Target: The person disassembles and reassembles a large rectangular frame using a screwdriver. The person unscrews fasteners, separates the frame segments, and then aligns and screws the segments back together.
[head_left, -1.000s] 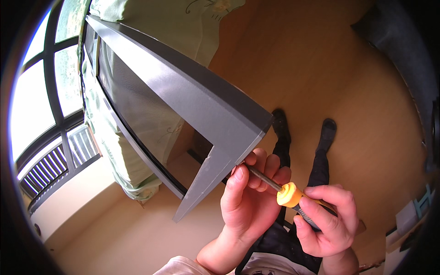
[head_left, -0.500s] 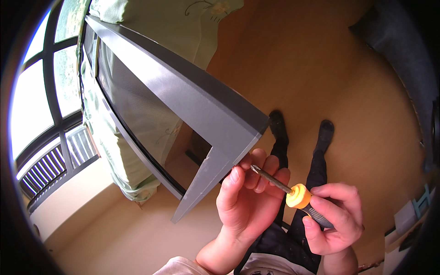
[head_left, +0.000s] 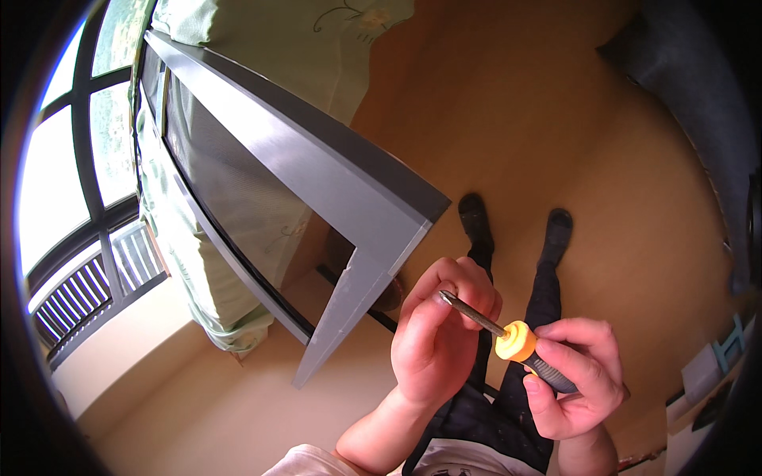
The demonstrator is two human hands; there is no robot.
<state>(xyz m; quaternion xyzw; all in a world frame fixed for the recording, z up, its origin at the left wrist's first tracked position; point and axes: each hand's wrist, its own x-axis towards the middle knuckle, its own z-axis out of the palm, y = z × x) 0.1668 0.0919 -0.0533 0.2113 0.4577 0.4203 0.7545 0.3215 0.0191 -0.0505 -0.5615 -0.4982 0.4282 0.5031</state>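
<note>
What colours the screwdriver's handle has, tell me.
Handle: yellow near the shaft, dark grey further back; best seen in the head view.

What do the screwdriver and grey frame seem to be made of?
Screwdriver: shaft probably dull metal, by its dark sheen; handle likely plastic, evenly yellow and smooth, with ribbed dark grip, maybe rubber. Frame: probably satin-coated metal, given its soft glare and crisp edges, though plastic is possible.

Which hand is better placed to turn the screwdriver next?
Probably the right hand: it grips the screwdriver by its handle. The left hand is curled beside the tip, closer to the frame; whether it holds anything is hidden.
</note>
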